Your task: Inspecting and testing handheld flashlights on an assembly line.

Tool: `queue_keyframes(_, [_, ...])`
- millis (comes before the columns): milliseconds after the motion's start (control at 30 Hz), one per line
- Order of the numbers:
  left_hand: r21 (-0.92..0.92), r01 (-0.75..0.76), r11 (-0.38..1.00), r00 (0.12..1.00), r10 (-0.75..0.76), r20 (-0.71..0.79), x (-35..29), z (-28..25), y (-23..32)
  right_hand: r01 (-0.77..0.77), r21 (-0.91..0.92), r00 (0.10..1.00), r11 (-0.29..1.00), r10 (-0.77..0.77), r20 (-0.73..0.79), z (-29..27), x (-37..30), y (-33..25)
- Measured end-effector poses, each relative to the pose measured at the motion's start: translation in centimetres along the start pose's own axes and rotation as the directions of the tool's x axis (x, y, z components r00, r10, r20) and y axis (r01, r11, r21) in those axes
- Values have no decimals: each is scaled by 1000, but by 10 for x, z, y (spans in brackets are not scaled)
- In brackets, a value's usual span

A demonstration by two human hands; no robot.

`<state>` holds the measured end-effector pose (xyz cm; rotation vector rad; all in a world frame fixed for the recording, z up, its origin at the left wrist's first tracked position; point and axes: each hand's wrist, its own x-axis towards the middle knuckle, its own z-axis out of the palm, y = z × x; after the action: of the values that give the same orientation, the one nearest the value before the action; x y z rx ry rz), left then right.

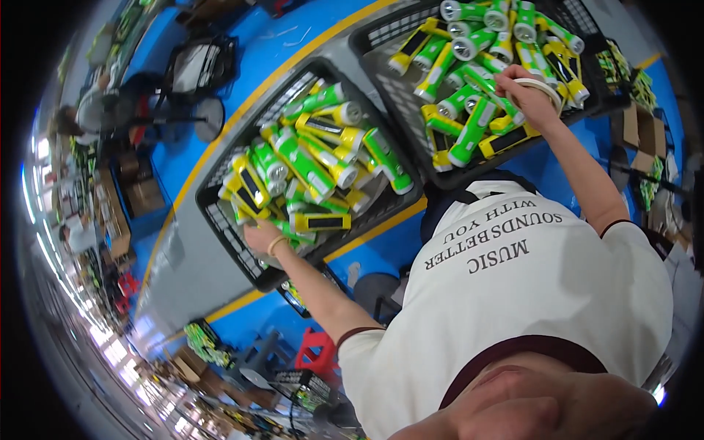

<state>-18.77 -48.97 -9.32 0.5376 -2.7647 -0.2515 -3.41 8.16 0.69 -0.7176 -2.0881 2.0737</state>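
White shirt nearest. Left hand (258,236) down in left crate (242,253), fingers curled on yellow-green flashlights (312,165); right hand (529,94) in right crate (396,95), grip hidden. Light, stiff, slick plastic; best taken round the barrel.

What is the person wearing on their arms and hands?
Both forearms are bare, with no gloves on either hand. The left hand has a thin pale yellowish band around the wrist. The right hand has a wide cream-coloured ring, like a tape roll, around the wrist. The short white sleeves of the T-shirt end in dark maroon edging.
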Motion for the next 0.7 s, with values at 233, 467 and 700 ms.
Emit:
queue_keyframes(233, [-873, -302, 384, 580, 800, 151, -182, 14, 405, -3, 298, 991, 954, 43, -127, -53, -8, 6])
queue_keyframes(467, [-897, 442, -21, 787, 488, 377, -241, 58, 500, 31, 218, 996, 975, -10, -94, -84, -27, -7])
queue_keyframes(700, [-871, 392, -296, 672, 739, 51, -216, -68, 471, 30, 222, 1000, 975, -27, -15, -110, -16, -18])
